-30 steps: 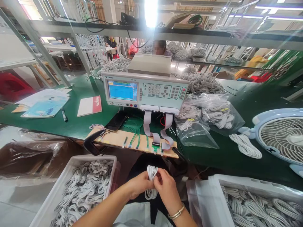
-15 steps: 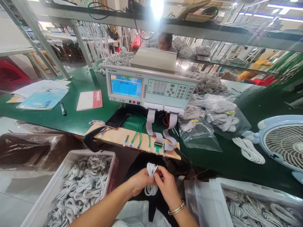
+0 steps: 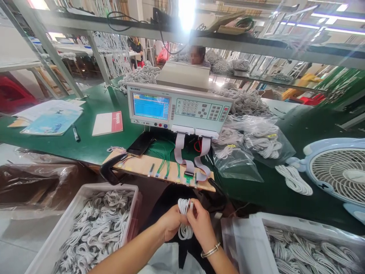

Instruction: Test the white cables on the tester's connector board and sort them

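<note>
A bundled white cable (image 3: 185, 231) hangs in front of my lap, its loops standing upright. My left hand (image 3: 171, 223) is closed round the middle of the bundle. At its right side, my right hand (image 3: 201, 220) pinches the cable's end, where a small pale connector (image 3: 191, 205) shows between thumb and fingers. Just beyond my hands, a wooden board (image 3: 139, 164) runs along the table edge, with green wires and small sockets on it. Two grey ribbon cables (image 3: 179, 146) lead from this board up to a cable tester (image 3: 196, 108) with a lit blue screen.
A white bin (image 3: 85, 187) of bundled cables stands at left, another bin (image 3: 258, 224) at right. Bagged cables (image 3: 264, 144), a loose cable bundle (image 3: 295, 180) and a blue fan (image 3: 309, 167) sit on the right. A notebook (image 3: 105, 123) lies left. A person is behind the tester.
My right fingers have shifted up slightly on the cable, and its small connector now shows between them. The view has turned a little; the text on the tester's screen has changed.
</note>
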Demonstrator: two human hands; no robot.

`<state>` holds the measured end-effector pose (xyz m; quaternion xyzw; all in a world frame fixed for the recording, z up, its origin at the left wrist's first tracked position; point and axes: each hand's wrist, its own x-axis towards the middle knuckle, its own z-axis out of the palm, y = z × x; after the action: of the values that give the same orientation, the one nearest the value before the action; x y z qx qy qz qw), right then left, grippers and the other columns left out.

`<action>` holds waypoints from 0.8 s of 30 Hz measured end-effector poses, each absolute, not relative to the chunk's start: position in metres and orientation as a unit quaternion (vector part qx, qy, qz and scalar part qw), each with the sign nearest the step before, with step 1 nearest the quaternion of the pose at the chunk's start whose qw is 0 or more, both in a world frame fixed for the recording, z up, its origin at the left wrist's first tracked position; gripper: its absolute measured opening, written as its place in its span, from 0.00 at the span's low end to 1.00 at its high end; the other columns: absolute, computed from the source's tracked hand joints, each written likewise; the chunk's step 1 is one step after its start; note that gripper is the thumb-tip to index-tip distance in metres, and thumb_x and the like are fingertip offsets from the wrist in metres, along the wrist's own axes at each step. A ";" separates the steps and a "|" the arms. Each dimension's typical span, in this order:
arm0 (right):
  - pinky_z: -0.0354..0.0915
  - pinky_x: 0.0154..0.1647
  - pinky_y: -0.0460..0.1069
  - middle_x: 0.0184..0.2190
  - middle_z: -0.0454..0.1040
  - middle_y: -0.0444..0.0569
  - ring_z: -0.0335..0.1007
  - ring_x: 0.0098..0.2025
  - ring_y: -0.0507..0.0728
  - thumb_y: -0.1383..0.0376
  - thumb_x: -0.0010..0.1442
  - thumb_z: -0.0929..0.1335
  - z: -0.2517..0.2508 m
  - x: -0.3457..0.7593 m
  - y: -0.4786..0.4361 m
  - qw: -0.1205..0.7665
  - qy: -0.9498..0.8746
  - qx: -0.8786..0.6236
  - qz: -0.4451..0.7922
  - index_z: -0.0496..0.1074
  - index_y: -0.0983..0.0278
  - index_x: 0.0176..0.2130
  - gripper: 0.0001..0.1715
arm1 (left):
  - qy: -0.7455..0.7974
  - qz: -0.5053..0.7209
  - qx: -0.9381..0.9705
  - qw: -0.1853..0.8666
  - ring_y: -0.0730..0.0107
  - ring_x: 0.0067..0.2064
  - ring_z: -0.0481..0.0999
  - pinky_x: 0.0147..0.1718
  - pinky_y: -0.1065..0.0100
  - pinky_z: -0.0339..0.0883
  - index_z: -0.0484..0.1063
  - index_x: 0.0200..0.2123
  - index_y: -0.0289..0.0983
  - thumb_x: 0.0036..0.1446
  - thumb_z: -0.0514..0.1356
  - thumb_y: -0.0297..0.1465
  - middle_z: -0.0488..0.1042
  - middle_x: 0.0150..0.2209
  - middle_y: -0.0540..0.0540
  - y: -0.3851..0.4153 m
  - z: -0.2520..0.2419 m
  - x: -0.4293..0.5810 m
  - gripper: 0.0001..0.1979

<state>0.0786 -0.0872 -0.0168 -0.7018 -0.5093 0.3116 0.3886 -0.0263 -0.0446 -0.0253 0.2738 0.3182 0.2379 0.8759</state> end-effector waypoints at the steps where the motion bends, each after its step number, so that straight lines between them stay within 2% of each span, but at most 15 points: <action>1: 0.60 0.28 0.45 0.26 0.71 0.45 0.66 0.27 0.54 0.68 0.51 0.60 -0.014 0.078 -0.087 0.390 -0.512 -0.695 0.320 0.67 0.63 0.37 0.11 | 0.316 0.240 0.275 0.876 0.73 0.27 0.66 0.31 0.71 0.58 0.70 0.29 0.31 0.29 0.56 0.17 0.70 0.23 0.49 -0.045 -0.025 -0.027 0.17; 3: 0.60 0.29 0.45 0.27 0.72 0.46 0.67 0.28 0.54 0.68 0.51 0.61 -0.012 0.079 -0.087 0.397 -0.510 -0.682 0.342 0.68 0.64 0.36 0.11 | 0.316 0.239 0.300 0.868 0.73 0.28 0.66 0.32 0.71 0.58 0.70 0.31 0.31 0.30 0.56 0.17 0.70 0.25 0.49 -0.045 -0.025 -0.029 0.19; 6: 0.59 0.27 0.45 0.23 0.70 0.44 0.65 0.25 0.54 0.69 0.47 0.63 -0.016 0.081 -0.084 0.407 -0.498 -0.685 0.343 0.70 0.64 0.30 0.08 | 0.324 0.238 0.352 0.845 0.73 0.29 0.66 0.33 0.72 0.57 0.69 0.34 0.32 0.31 0.57 0.17 0.70 0.26 0.49 -0.047 -0.025 -0.030 0.20; 9: 0.58 0.24 0.45 0.19 0.67 0.42 0.62 0.22 0.52 0.68 0.44 0.65 -0.023 0.085 -0.080 0.454 -0.432 -0.696 0.351 0.68 0.65 0.26 0.04 | 0.340 0.291 0.328 0.832 0.72 0.32 0.66 0.33 0.72 0.57 0.68 0.36 0.33 0.33 0.59 0.18 0.71 0.29 0.48 -0.050 -0.021 -0.027 0.21; 11: 0.58 0.21 0.45 0.18 0.65 0.42 0.62 0.21 0.52 0.64 0.46 0.64 -0.025 0.089 -0.078 0.484 -0.388 -0.692 0.369 0.66 0.65 0.26 0.05 | 0.323 0.329 0.293 0.838 0.71 0.34 0.67 0.34 0.71 0.58 0.67 0.38 0.35 0.34 0.61 0.20 0.70 0.32 0.48 -0.050 -0.015 -0.027 0.22; 14: 0.58 0.18 0.44 0.17 0.65 0.42 0.62 0.19 0.52 0.61 0.48 0.63 -0.020 0.095 -0.076 0.498 -0.373 -0.677 0.393 0.65 0.65 0.27 0.09 | 0.261 0.333 0.271 0.864 0.69 0.36 0.67 0.38 0.69 0.58 0.69 0.34 0.33 0.43 0.60 0.31 0.70 0.33 0.45 -0.045 -0.008 -0.030 0.12; 16: 0.59 0.18 0.44 0.17 0.65 0.42 0.62 0.19 0.51 0.60 0.48 0.65 -0.014 0.098 -0.075 0.504 -0.369 -0.663 0.413 0.65 0.65 0.26 0.10 | 0.260 0.317 0.269 0.872 0.69 0.35 0.67 0.39 0.67 0.59 0.69 0.28 0.31 0.49 0.55 0.38 0.69 0.31 0.44 -0.039 -0.007 -0.033 0.14; 18: 0.60 0.21 0.45 0.19 0.67 0.43 0.64 0.21 0.52 0.60 0.47 0.67 -0.009 0.101 -0.074 0.505 -0.373 -0.643 0.439 0.66 0.66 0.27 0.10 | 0.292 0.301 0.276 0.865 0.70 0.34 0.68 0.37 0.67 0.60 0.69 0.28 0.32 0.47 0.57 0.39 0.69 0.31 0.45 -0.033 -0.008 -0.034 0.14; 21: 0.63 0.25 0.47 0.22 0.71 0.45 0.67 0.25 0.55 0.63 0.45 0.67 -0.007 0.106 -0.074 0.490 -0.400 -0.639 0.437 0.66 0.65 0.35 0.14 | 0.330 0.281 0.324 0.841 0.71 0.32 0.68 0.32 0.69 0.62 0.68 0.35 0.35 0.41 0.62 0.36 0.69 0.32 0.46 -0.028 -0.010 -0.030 0.17; 22: 0.63 0.26 0.47 0.22 0.72 0.46 0.68 0.25 0.56 0.64 0.45 0.67 -0.008 0.107 -0.075 0.477 -0.415 -0.653 0.417 0.66 0.65 0.36 0.15 | 0.338 0.277 0.339 0.833 0.72 0.31 0.68 0.30 0.69 0.62 0.68 0.35 0.34 0.40 0.63 0.36 0.69 0.31 0.46 -0.027 -0.011 -0.029 0.18; 24: 0.62 0.25 0.47 0.21 0.73 0.46 0.68 0.24 0.56 0.64 0.46 0.67 -0.009 0.109 -0.076 0.438 -0.444 -0.688 0.371 0.67 0.64 0.33 0.10 | 0.358 0.273 0.360 0.817 0.73 0.28 0.67 0.28 0.70 0.62 0.68 0.31 0.33 0.39 0.63 0.37 0.69 0.27 0.47 -0.026 -0.013 -0.025 0.16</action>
<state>0.1089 -0.0760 -0.0093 -0.6877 -0.4441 0.3712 0.4382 -0.0249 -0.0258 -0.0127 0.3599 0.3582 0.2727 0.8172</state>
